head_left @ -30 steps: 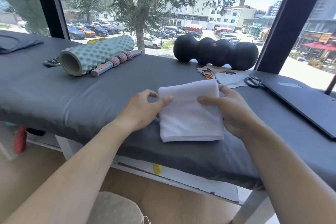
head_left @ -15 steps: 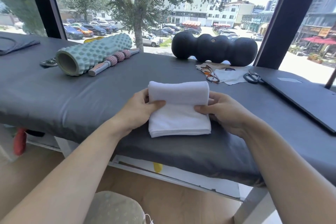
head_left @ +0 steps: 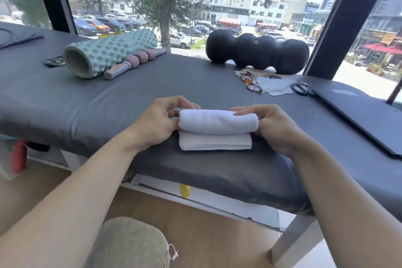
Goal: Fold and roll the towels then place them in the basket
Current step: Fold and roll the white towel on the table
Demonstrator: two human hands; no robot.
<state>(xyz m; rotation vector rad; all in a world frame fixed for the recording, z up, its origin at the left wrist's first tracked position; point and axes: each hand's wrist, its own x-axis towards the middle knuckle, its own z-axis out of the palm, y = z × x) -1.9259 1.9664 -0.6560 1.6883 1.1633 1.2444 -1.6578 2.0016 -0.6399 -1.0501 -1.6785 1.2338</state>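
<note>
Views: one only, head-worn; no second view for overlap.
Position: above the near edge of the grey padded table (head_left: 65, 102), at the wearer's head.
Direction: forward and down, toward the window (head_left: 239, 6) behind the table.
Lens: wide-angle; straight edges bowed near the borders.
Range: close; both forearms enter from the bottom corners, left hand (head_left: 161, 124) and right hand (head_left: 272, 128) near mid-frame at the white towel (head_left: 215, 130).
Far field: foam roller (head_left: 108, 54) and black roller (head_left: 256, 52) at the table's far side.
Lower edge: floor (head_left: 206, 235) under the table.
</note>
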